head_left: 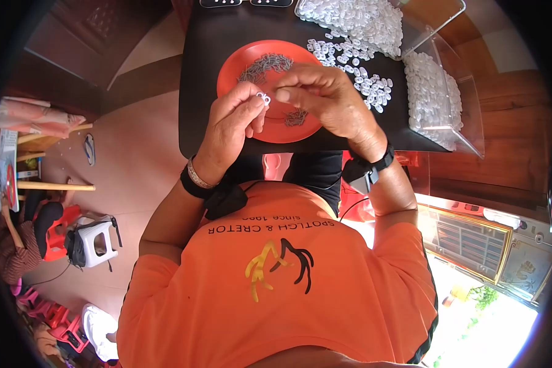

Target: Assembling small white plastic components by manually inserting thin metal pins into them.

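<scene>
Checking your L hand (pixel 236 119): grip?

Narrow pinch on white plastic pc. (pixel 263 98), over red plate (pixel 232 66).

Your R hand (pixel 328 101)?

Just right of pc., gap between; can't tell if it's gripping anything.

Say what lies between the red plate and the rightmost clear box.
In the head view, loose white pieces lie there on the black table, with the right hand covering part.

Left hand (pixel 230 122): pinches a small white piece (pixel 263 99)
Right hand (pixel 328 101): just beside it, contents unclear
Red plate (pixel 282 132): beneath both hands, bearing slim grey pieces (pixel 267 66)
Loose white pieces (pixel 374 89): black surface (pixel 202 67), beyond the right hand
</scene>
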A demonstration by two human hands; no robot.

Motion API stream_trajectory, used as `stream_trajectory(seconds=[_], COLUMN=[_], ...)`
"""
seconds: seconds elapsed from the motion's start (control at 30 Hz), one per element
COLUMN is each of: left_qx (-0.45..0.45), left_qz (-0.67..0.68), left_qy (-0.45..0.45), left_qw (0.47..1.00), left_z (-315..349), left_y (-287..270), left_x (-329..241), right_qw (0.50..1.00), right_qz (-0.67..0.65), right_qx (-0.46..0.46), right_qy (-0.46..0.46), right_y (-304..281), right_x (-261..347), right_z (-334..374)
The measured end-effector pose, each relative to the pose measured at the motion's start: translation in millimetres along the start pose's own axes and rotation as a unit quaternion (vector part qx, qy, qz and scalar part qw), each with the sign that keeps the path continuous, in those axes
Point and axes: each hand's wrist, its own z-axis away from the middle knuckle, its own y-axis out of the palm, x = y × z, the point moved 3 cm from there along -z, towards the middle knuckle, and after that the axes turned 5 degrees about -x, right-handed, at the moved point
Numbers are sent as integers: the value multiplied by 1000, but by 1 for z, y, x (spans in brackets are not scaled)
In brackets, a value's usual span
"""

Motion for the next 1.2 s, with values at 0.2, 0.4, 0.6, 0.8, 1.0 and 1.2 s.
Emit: stream_trajectory(seconds=[0.2,0.4,0.6,0.8,1.0,1.2], left_qx=[-31,-35,-37,-33,-18,-6], left_qz=[18,17,19,10,-30,5], left_qy=[-16,-30,-34,-41,-55,-38], left_qw=[999,999,999,999,998,999], left_z=[-2,3,4,7,7,5], left_y=[-10,-12,-12,-9,-6,-2], left_x=[-4,1,2,1,-1,1], right_qw=[873,804,784,843,933,977], right_qz=[448,530,551,487,347,211], right_qx=[10,103,114,60,2,28], right_qy=[-191,-248,-262,-220,-96,-27], right_y=[-33,-17,-13,-15,-25,-22], right_x=[-12,-29,-36,-42,-42,-39], right_z=[-10,-11,-15,-19,-14,-6])
